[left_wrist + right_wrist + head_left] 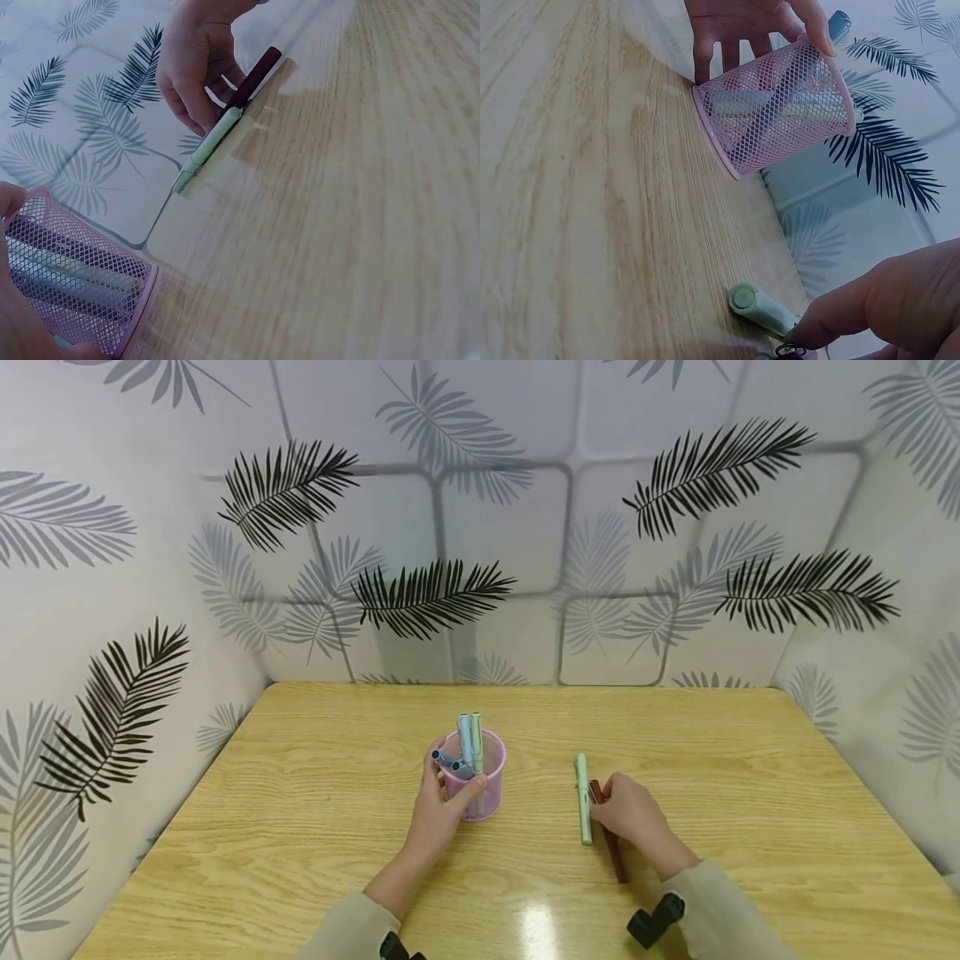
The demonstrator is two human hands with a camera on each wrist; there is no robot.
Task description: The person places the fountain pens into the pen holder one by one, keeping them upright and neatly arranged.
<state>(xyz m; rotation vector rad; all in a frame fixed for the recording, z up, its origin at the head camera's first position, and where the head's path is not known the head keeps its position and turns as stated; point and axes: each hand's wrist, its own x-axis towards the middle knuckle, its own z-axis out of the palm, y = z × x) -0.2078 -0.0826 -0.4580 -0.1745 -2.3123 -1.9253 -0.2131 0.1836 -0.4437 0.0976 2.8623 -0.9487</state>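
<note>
My left hand [437, 817] holds a pink mesh pen cup [492, 792], fingers behind it and thumb at the near rim. Inside lean several pens: a light blue pen [466, 739], a light green one [477, 742], and two dark blue ones slanting to the left. On the table to the right, my right hand [634, 817] pinches a dark red pen [617, 860] near its far end. Just left of that pen lies a second light green pen [584, 806]. In the right wrist view, the thumb [832, 307] is by the red pen's clip, and most of that pen is out of frame.
The wooden table [315, 777] reaches back to a wall [502, 527] patterned with leaves, and similar walls stand at both sides. A bright reflection shows near the front of the table.
</note>
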